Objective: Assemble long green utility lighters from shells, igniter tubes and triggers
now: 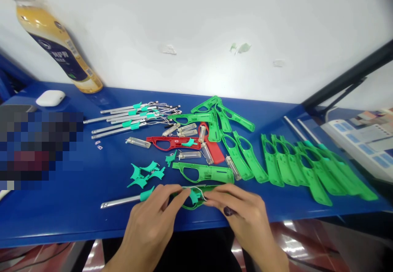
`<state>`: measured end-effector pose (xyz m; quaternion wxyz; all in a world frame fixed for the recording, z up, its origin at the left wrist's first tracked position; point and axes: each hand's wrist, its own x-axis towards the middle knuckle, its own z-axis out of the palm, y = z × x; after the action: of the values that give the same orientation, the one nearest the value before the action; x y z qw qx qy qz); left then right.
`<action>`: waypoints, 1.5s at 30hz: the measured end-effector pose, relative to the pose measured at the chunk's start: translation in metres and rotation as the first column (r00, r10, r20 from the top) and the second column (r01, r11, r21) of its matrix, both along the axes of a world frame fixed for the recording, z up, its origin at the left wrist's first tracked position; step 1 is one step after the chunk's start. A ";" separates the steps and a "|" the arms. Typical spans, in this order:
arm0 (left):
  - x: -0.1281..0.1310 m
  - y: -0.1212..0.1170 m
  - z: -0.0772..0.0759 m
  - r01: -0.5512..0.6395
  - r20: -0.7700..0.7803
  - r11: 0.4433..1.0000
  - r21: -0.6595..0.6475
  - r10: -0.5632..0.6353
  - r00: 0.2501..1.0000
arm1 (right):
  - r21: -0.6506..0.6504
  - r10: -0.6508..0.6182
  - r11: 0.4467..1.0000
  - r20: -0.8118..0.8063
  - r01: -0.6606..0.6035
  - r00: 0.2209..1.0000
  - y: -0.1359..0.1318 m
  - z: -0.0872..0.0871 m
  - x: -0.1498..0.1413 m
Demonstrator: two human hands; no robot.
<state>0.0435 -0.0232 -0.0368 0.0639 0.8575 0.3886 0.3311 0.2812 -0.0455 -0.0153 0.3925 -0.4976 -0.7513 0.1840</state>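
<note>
At the table's front edge, my left hand is closed around a green lighter casing half with its thumb and fingers. A silver metal tube with a teal collar sticks out to the left of that hand. Between my hands, a teal trigger sits at the casing. A thin white wire loops over it towards my right hand, whose thumb and forefinger pinch at its end. Beneath the right fingers a dark round-ended piece shows; most of it is hidden.
Loose teal triggers, clear fuel tanks, a red casing half and a green casing half lie ahead. Wired tubes are further back. Several green casings stand right. A bottle and white earphone case are left.
</note>
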 end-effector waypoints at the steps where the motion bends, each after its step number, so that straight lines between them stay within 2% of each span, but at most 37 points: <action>1: 0.000 0.000 -0.001 0.000 -0.001 1.000 -0.005 0.000 1.000 | 0.000 -0.002 1.000 0.001 0.002 1.000 -0.001 -0.002 0.000; 7: 0.002 0.001 0.000 -0.014 0.013 0.999 -0.045 0.015 1.000 | 0.013 -0.041 0.999 0.025 0.040 0.999 -0.004 -0.003 -0.002; 16: 0.010 0.000 0.005 -0.041 0.087 0.995 -0.087 0.048 0.995 | 0.021 -0.073 0.997 -0.061 0.074 0.996 -0.004 0.002 -0.010; 24: 0.009 -0.001 0.002 -0.054 0.119 0.997 -0.053 0.060 0.991 | 0.021 -0.064 0.998 -0.109 0.067 0.992 -0.003 0.010 -0.012; 29: 0.007 0.001 0.002 -0.033 0.053 0.999 -0.037 0.035 0.998 | 0.042 -0.053 0.998 -0.033 0.055 0.998 -0.002 0.012 -0.008; 36: 0.009 0.005 0.003 -0.005 -0.021 1.000 -0.014 0.005 1.000 | 0.047 -0.096 0.995 0.123 0.091 0.988 -0.007 0.002 -0.006; 45: 0.008 0.005 0.001 0.029 -0.014 0.999 -0.028 -0.030 0.999 | 0.067 -0.123 0.991 0.150 0.114 0.981 -0.015 -0.007 -0.004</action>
<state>0.0510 -0.0177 -0.0359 0.0780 0.8646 0.3808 0.3185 0.2769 -0.0603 -0.0222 0.3579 -0.5423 -0.7536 0.0993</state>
